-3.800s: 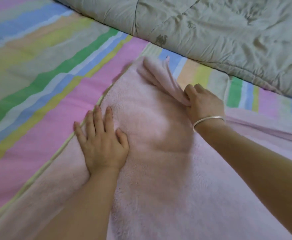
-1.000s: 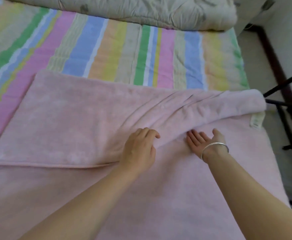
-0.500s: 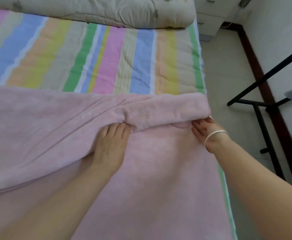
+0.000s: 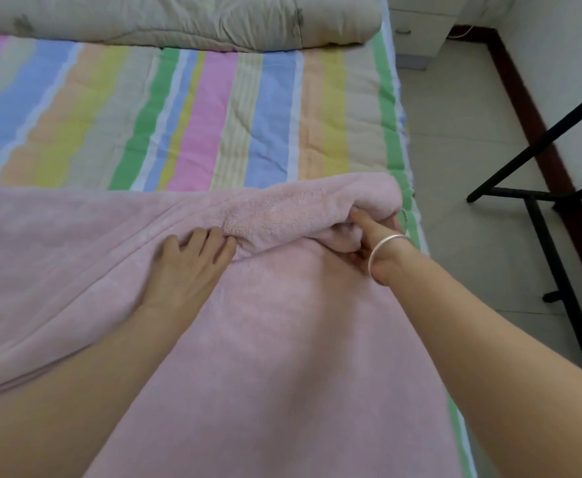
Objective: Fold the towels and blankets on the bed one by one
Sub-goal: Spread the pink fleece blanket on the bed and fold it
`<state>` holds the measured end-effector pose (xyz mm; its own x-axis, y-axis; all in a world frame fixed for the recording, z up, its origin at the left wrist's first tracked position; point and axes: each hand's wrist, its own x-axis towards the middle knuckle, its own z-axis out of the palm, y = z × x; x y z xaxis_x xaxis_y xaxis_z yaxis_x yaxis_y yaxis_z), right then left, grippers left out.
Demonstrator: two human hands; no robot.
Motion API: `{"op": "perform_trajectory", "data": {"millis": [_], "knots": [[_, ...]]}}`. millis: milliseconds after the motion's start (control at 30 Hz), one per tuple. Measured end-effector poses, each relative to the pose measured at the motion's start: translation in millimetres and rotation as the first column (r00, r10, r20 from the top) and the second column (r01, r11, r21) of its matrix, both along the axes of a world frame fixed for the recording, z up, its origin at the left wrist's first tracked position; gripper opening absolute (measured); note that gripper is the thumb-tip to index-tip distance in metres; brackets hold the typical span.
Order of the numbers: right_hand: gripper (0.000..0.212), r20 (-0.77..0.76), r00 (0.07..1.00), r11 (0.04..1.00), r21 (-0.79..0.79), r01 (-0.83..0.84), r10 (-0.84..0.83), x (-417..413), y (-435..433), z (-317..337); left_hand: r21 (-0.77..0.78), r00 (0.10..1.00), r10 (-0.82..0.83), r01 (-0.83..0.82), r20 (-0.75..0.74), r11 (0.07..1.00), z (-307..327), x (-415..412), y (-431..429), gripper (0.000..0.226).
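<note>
A soft pink fleece blanket is lying across the lower half of the frame on a multicoloured striped bed sheet. It is filling the space from the left edge almost to the bed's right side. Its long axis is running left to right across the view, and its far edge is doubled back toward the person in a thick, rumpled roll that is swelling toward centre right.

Both hands are sitting on the near side of that roll, so the fabric to be moved is lying just ahead of them and stretching away to the left. The left hand is resting flat at frame centre, its fingers spread and straight and their tips touching the foot of the roll. The right hand, wearing a silver bangle, is nearer the roll's bunched right end. It is gripping that end with the thumb pushing up into the fleece. I judge that the right hand will be leading the next pull, while the left hand is pinning the layer beneath.

The right hand's fingers are mostly buried in the fabric, so their exact hold is hard to read. The blanket's left and near edges are being cut off by the frame, and both forearms are covering part of it.

A grey-beige quilt is lying along the top. A black metal frame is standing on the tiled floor at the right.
</note>
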<state>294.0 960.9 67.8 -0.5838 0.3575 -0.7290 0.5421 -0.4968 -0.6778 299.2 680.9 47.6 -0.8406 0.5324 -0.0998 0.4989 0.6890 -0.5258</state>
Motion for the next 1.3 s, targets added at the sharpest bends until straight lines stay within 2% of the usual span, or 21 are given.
{"op": "perform_trajectory", "data": {"millis": [67, 133, 200, 267, 300, 367, 467, 567, 600, 633, 667, 733, 800, 900, 967, 1033, 1100, 1200, 1300], "knots": [[0.021, 0.016, 1.0, 0.998, -0.062, 0.012, -0.011, -3, -4, 3, -0.026, 0.999, -0.034, 0.033, -0.039, 0.999, 4, -13, -8, 0.075], [0.024, 0.013, 0.999, 0.994, -0.103, 0.037, -0.036, -5, -6, 4, -0.018, 0.996, -0.06, 0.058, -0.067, 0.998, 8, -26, -17, 0.078], [0.03, 0.025, 0.998, 0.992, -0.111, 0.054, -0.051, -6, -7, 4, 0.081, 0.997, -0.07, 0.073, -0.04, 0.994, 16, -30, -16, 0.071], [0.03, 0.012, 0.998, 0.994, -0.095, 0.062, -0.061, -5, -9, 9, 0.296, 0.993, -0.014, -0.022, 0.119, 0.955, 26, -28, -8, 0.06], [0.025, -0.005, 0.997, 0.992, -0.095, 0.082, -0.083, -4, -9, 10, 0.395, 0.975, 0.057, -0.14, 0.215, 0.908, 28, -27, -3, 0.055], [0.023, -0.067, 0.983, 0.974, -0.162, 0.157, -0.169, 0, -5, 12, 0.44, 0.886, 0.163, -0.367, 0.435, 0.82, 28, -22, 0, 0.045], [0.036, -0.068, 0.974, 0.968, -0.146, 0.205, -0.216, 15, 7, 19, 0.54, 0.804, 0.081, -0.467, 0.589, 0.701, 24, -10, -8, 0.038], [0.022, 0.057, 0.995, 0.996, 0.042, 0.077, -0.08, 47, 18, 22, 0.576, 0.716, -0.007, -0.555, 0.698, 0.599, 30, 4, -16, 0.038], [0.034, 0.114, 0.992, 0.994, 0.101, 0.046, -0.058, 58, 23, 18, 0.579, 0.699, -0.029, -0.568, 0.714, 0.585, 33, 9, -17, 0.038], [0.045, 0.162, 0.986, 0.993, 0.116, 0.026, -0.045, 69, 27, 17, 0.583, 0.695, -0.05, -0.558, 0.717, 0.591, 35, 15, -18, 0.039], [0.045, 0.204, 0.978, 0.994, 0.113, 0.01, -0.033, 78, 30, 17, 0.585, 0.701, -0.074, -0.528, 0.709, 0.616, 36, 23, -20, 0.043], [0.035, 0.263, 0.963, 0.994, 0.079, -0.074, 0.05, 95, 35, 21, 0.586, 0.718, -0.137, -0.426, 0.683, 0.689, 32, 43, -23, 0.059], [0.035, 0.3, 0.948, 0.99, 0.055, -0.128, 0.106, 107, 39, 21, 0.568, 0.751, -0.198, -0.273, 0.63, 0.776, 25, 64, -27, 0.074], [0.029, 0.259, 0.957, 0.986, 0.073, -0.152, 0.128, 116, 40, 25, 0.499, 0.836, -0.271, -0.004, 0.477, 0.866, 7, 82, -33, 0.086], [0.027, 0.183, 0.976, 0.975, 0.167, -0.146, 0.115, 120, 38, 24, 0.426, 0.879, -0.263, 0.078, 0.397, 0.901, 0, 86, -31, 0.097], [0.03, 0.071, 0.994, 0.96, 0.259, -0.102, 0.086, 123, 32, 21, 0.291, 0.908, -0.224, 0.121, 0.354, 0.949, 3, 88, -25, 0.101], [0.032, -0.019, 0.996, 0.949, 0.305, -0.075, 0.085, 126, 25, 20, 0.189, 0.928, -0.175, 0.118, 0.328, 0.975, 9, 87, -20, 0.095], [0.027, -0.05, 0.997, 0.915, 0.403, -0.038, 0.063, 130, 18, 20, 0.109, 0.957, -0.125, 0.099, 0.262, 0.989, 14, 82, -17, 0.094], [0.025, -0.112, 0.993, 0.872, 0.483, 0.079, -0.028, 135, 21, 19, 0.069, 0.958, -0.06, 0.043, 0.279, 0.997, 21, 82, -17, 0.099]]}}
